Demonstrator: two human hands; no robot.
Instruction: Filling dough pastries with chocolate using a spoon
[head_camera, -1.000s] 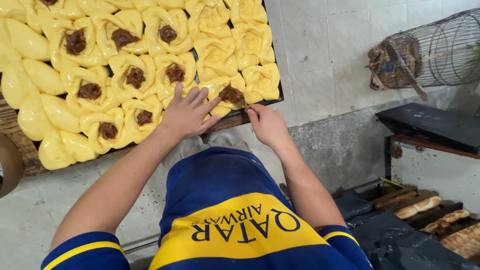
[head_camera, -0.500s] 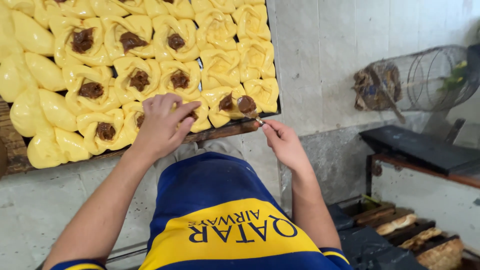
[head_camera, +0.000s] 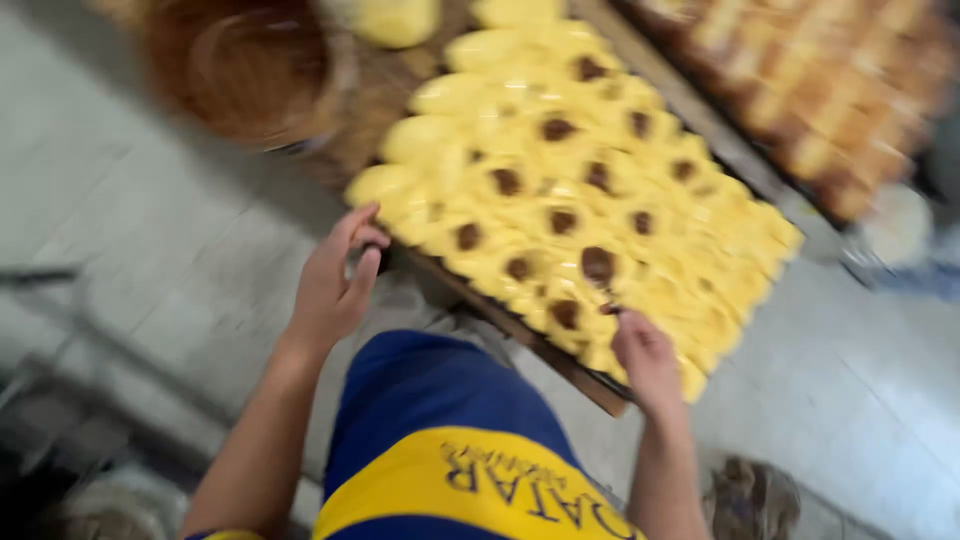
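Observation:
A dark tray (head_camera: 575, 375) carries several yellow dough pieces (head_camera: 520, 130), many with a brown dab of filling (head_camera: 598, 265) in the middle. My left hand (head_camera: 335, 285) curls around the tray's near left corner, thumb and fingers closing on its edge. At the near edge, further right, my right hand (head_camera: 648, 358) has its fingers bent over the rim beside a filled piece. The whole picture is blurred by motion. My blue and yellow shirt (head_camera: 450, 450) fills the bottom middle.
A round brown basket (head_camera: 240, 60) stands at the upper left, next to the tray. A second tray of browned baked loaves (head_camera: 830, 100) lies at the upper right. Grey concrete (head_camera: 150, 220) surrounds them. Dark clutter (head_camera: 60, 470) sits at the lower left, and a brownish lump (head_camera: 750, 495) at the lower right.
The view has swung sharply and blurred, so the tray now lies diagonally. My left hand has come off the dough to the tray's corner. My right hand stays at the near edge.

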